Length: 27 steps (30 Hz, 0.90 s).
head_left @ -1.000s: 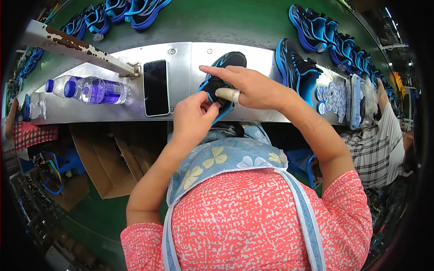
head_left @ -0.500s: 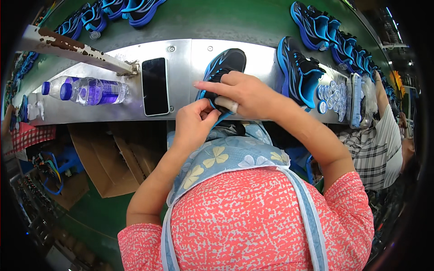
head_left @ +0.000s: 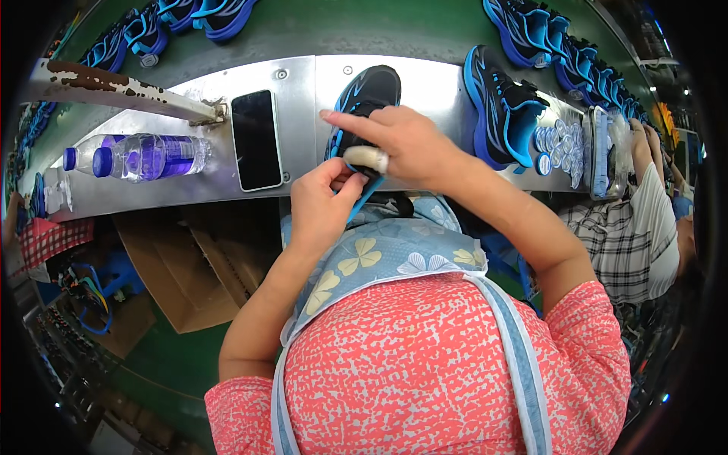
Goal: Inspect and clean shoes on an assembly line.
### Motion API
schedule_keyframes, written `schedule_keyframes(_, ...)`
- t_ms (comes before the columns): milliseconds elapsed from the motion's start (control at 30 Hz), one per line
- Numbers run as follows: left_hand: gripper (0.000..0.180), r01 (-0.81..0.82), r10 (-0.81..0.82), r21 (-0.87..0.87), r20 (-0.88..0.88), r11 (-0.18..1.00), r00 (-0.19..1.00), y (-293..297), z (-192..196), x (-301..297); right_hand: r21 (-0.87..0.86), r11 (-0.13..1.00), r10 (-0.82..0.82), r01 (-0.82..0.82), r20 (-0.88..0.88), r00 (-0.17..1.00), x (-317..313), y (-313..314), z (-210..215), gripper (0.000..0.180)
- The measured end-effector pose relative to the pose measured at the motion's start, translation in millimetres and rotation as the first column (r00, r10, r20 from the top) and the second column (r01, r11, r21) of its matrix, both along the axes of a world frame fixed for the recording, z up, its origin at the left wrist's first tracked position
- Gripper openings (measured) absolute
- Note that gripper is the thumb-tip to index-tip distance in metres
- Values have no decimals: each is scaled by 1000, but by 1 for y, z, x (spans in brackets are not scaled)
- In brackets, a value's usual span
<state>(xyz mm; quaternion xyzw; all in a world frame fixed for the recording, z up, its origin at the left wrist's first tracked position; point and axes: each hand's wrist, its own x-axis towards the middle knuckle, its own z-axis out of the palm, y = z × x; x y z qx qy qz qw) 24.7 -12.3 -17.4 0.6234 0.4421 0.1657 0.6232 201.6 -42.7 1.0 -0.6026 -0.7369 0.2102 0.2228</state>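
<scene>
A black and blue sneaker (head_left: 373, 89) lies on the metal ledge, toe pointing away and heel toward my apron. My left hand (head_left: 322, 199) is closed, thumb and fingers pinching the blue edge of the shoe's collar. Across the shoe's upper lies my right hand (head_left: 413, 144), its index finger stretched out to the left. A pale wrap (head_left: 366, 158) covers another finger of it, which curls down at the shoe opening; the thumb is hidden. To the right stands another black and blue sneaker (head_left: 500, 110).
Left on the ledge are a phone (head_left: 255, 140), two water bottles (head_left: 163, 155) and a rusty white post (head_left: 144, 92). Round clear-and-blue discs (head_left: 561, 148) and a tray (head_left: 600, 155) sit right. More sneakers (head_left: 523, 34) line the green belt (head_left: 364, 30). A co-worker's plaid garment (head_left: 614, 235) shows at right.
The view has shifted slightly. My right hand has slid a little left over the shoe, and its wrapped finger now lies more across the opening. My left hand keeps its pinch.
</scene>
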Motion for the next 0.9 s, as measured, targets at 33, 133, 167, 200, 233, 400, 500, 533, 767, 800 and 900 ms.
schedule_keyframes(33, 7, -10, 10, -6, 11, 1000, 1000, -1, 1, 0, 63, 998, 23, -24, 18, 1000, 1, -1, 1, 63)
schedule_keyframes(133, 9, -16, 16, 32, -23, 999, 1000, -1, 1, 1, 182, 980, 50, -78, 155, 987, -6, -7, 5, 67)
schedule_keyframes(167, 11, -12, 14, 53, -46, 999, 999, -1, 1, 1, 144, 988, 35, -54, 132, 991, -7, -7, 0, 68)
schedule_keyframes(200, 11, -4, 6, 59, -39, 998, 999, 0, 2, 2, 116, 993, 16, -28, 108, 994, -8, -4, -6, 69)
schedule_keyframes(233, 11, 1, 2, 65, -39, 998, 999, 0, 3, 3, 87, 996, -6, -2, 84, 996, -7, -3, -8, 69)
schedule_keyframes(400, 11, -13, 15, 69, -20, 998, 1000, -2, 1, 1, 156, 986, 36, -63, 170, 985, -3, -4, 7, 66)
schedule_keyframes(500, 10, -19, 19, 27, -13, 999, 1000, -1, -3, 2, 132, 991, 3, -21, 134, 991, -8, -4, -8, 67)
schedule_keyframes(533, 10, -8, 8, 21, 23, 1000, 1000, -2, -2, 2, 96, 995, -5, -3, 79, 997, -5, -5, -12, 68)
schedule_keyframes(767, 11, 26, -25, 30, -43, 999, 999, -1, -2, 1, 208, 978, -25, -5, 140, 990, -10, -7, -4, 56)
schedule_keyframes(800, 11, 24, -23, 31, -35, 999, 999, 1, -2, 1, 196, 980, -53, 27, 129, 990, -12, -6, -6, 53)
schedule_keyframes(900, 9, 39, -40, -9, -23, 999, 999, 1, 3, 1, 97, 990, -101, 103, -29, 995, -11, -3, -12, 50)
